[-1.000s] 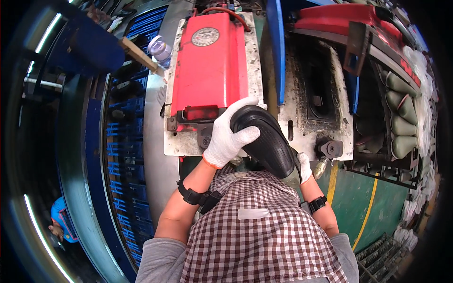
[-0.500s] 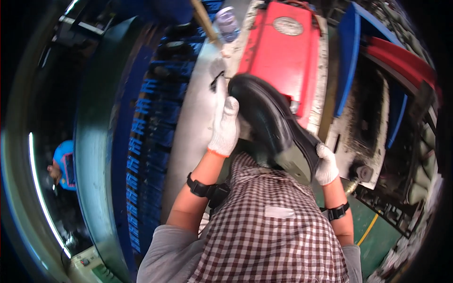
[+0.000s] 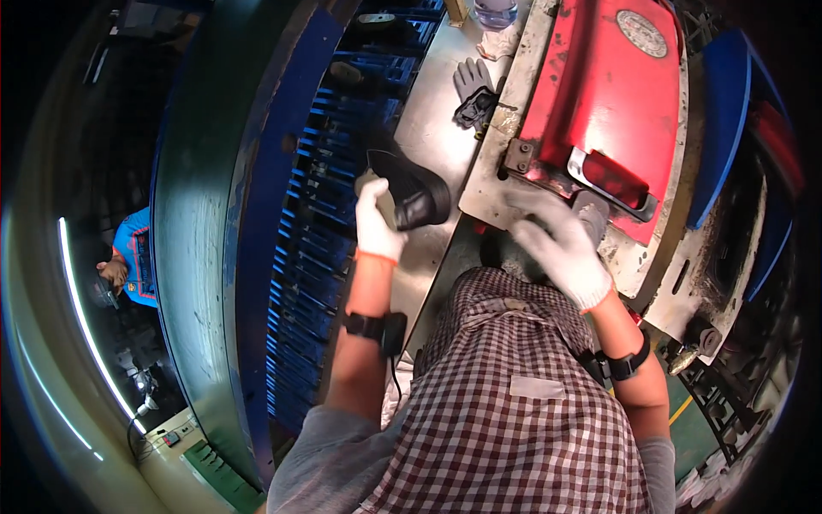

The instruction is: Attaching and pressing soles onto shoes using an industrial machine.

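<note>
My left hand (image 3: pixel 378 224), in a white knit glove, is closed around a black boot (image 3: pixel 425 190). The boot is tilted above the edge between the metal table (image 3: pixel 437 120) and the blue rack; motion blurs part of it. My right hand (image 3: pixel 561 248), gloved in white too, holds nothing that I can see. Its fingers are stretched out and smeared by motion, in front of the red machine cover (image 3: pixel 625 111). Close to its fingertips are a dark grey rounded post (image 3: pixel 591 210) and a metal bracket (image 3: pixel 612 184).
A blue slatted rack (image 3: pixel 300 231) runs along the left, beside a long green-blue panel (image 3: pixel 193 248). A grey glove (image 3: pixel 473 80) lies on the table near a clear container (image 3: pixel 495 12). Blue panels (image 3: pixel 723 128) stand at the right. Another person (image 3: pixel 133 257) is at far left.
Both hands held the boot before the red machine. My right hand has let go of it and moved to the machine's front. My left hand has carried the boot left and down.
</note>
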Available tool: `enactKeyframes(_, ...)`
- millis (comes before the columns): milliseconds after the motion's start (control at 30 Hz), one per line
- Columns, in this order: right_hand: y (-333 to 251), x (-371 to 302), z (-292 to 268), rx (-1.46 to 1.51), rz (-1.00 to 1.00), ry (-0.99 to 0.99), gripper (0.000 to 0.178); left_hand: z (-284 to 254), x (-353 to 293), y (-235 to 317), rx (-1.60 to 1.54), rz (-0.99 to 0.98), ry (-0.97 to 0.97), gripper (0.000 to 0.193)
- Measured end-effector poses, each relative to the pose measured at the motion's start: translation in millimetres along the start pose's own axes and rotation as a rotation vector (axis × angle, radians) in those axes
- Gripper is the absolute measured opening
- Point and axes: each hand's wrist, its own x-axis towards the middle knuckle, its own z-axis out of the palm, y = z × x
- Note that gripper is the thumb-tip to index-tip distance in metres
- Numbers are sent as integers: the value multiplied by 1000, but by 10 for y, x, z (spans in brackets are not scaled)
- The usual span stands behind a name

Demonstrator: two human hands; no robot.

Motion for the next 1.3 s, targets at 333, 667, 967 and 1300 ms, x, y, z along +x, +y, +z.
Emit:
enactKeyframes(333, 345, -387, -163, -913, -169, 255, 34, -1104, 2417, 1116, 552, 586, 272, 39)
enactKeyframes(667, 372, -306, -190, -797, -82, 230, 32, -390, 2108, 554, 1651, 610, 768, 85)
enactKeyframes(967, 496, -370, -365, -749, -196, 234, 21, 2070, -326, -533, 1144, 1405, -1262, 26)
enactKeyframes(1300, 420, -708, -589, -566, -446, -21, 37, 2688, -859, -1261, 2242, 769, -1094, 53)
